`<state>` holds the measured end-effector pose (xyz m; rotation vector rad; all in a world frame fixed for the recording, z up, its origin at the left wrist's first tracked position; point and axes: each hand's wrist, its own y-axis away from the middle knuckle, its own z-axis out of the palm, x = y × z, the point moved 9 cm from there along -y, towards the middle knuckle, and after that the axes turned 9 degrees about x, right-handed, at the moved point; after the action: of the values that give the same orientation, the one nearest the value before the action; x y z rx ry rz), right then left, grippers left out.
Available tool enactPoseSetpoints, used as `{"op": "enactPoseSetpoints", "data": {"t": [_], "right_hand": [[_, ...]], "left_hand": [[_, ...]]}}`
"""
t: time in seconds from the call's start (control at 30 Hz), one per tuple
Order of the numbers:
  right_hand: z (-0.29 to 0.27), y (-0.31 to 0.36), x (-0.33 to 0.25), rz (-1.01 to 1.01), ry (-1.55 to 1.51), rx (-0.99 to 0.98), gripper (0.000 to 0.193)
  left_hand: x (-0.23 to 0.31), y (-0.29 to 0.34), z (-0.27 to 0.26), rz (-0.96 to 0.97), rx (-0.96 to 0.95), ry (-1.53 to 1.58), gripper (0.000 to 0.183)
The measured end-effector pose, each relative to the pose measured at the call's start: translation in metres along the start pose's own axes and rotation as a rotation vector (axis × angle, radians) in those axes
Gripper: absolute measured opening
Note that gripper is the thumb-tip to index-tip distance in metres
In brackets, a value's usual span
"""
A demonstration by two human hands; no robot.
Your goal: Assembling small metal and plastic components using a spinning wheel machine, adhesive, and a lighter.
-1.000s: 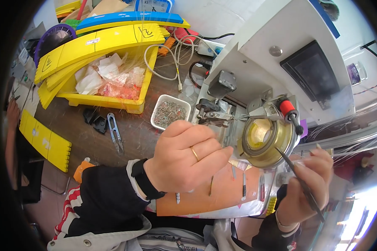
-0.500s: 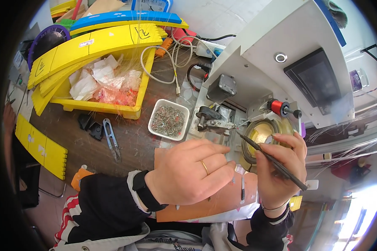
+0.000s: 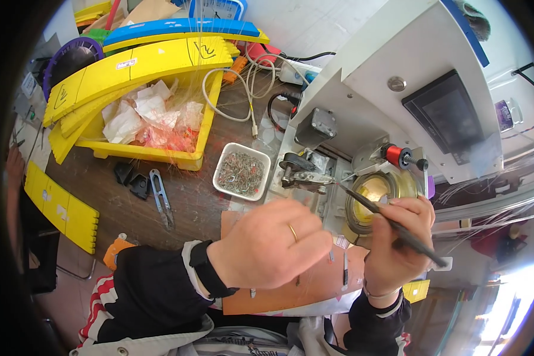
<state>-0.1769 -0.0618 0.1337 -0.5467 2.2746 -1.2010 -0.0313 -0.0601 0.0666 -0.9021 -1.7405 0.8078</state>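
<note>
My right hand [image 3: 400, 243] grips a slim dark tool like tweezers [image 3: 391, 222], its pointed tip reaching up and left to the small metal clamp [image 3: 308, 178] of the machine. Whether the tip touches the clamp I cannot tell. My left hand [image 3: 273, 243], with a ring and a black wristband, is closed with the fingers curled under, over an orange-brown board [image 3: 314, 288]. Its fingertips are hidden, along with anything in them. Just beyond it a white tray [image 3: 243, 194] holds many small metal pieces that look like hooks. A round, yellowish spool-like part [image 3: 350, 216] lies beside the tool.
The machine housing [image 3: 362, 77] with a dark screen [image 3: 442, 115] rises on the right. A yellow bin [image 3: 199, 151] with scraps stands at the back left under yellow strips [image 3: 136, 62]. Blue-handled snips [image 3: 159, 193] lie on the brown table. Another person's hand [image 3: 15, 166] shows far left.
My left hand's fingers have curled in from a looser, more extended pose. The dark tool has shifted slightly in my right hand. The machine's round button was lit and is now unlit.
</note>
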Motion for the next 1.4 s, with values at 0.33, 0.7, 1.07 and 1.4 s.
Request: {"op": "enactPoseSetpoints", "data": {"t": [0.33,0.7,1.07,1.4], "right_hand": [[-0.158,0.065,0.039,0.32,-0.56,0.843,0.011],[-0.032,0.157,0.02,0.417,-0.022,-0.414,0.039],[-0.064,0.161,0.033,0.424,-0.066,-0.371,0.043],[-0.091,0.169,0.04,0.466,-0.01,-0.306,0.036]], "left_hand": [[0.004,0.007,0.009,-0.024,-0.023,0.133,0.025],[0.021,-0.006,-0.033,0.108,0.068,-0.219,0.024],[-0.06,0.025,-0.247,-0.278,-0.05,-1.071,0.031],[-0.106,0.031,-0.252,-1.074,0.19,0.088,0.057]]}}
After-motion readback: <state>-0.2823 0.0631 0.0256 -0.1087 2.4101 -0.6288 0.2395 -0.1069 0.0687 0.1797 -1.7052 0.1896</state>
